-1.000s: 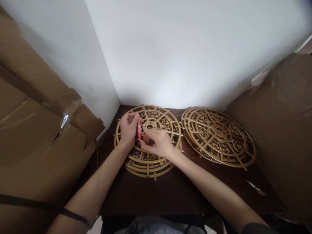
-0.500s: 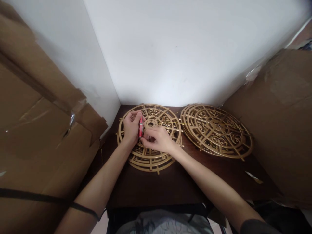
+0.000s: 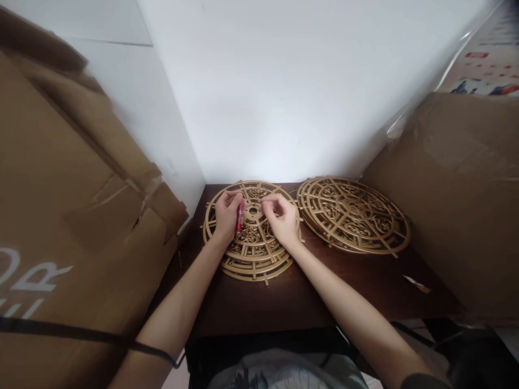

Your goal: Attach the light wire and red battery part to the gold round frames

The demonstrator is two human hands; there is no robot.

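Observation:
My left hand [image 3: 227,212] is closed around a slim red pen-like tool [image 3: 240,216] with a silvery band, held nearly upright over a gold openwork disc [image 3: 253,251]. That disc lies on top of a stack of similar round discs, with scrollwork and a ring at the centre. To the right of the ring is my right hand [image 3: 283,217], its thumb and fingertips pinched together just above the disc. Whatever may be between those fingertips is too small to make out.
A second stack of gold discs [image 3: 352,216] sits to the right on the dark brown table [image 3: 259,308]. Near the table's right edge lies a small knife-like item [image 3: 417,283]. Cardboard [image 3: 81,216] stands at the left, more cardboard [image 3: 454,200] at the right, and a white wall [image 3: 284,97] behind.
My right hand has moved away from the red pen-like tool, up and to the right beside the centre ring. The left hand still grips the tool. The camera view has shifted slightly.

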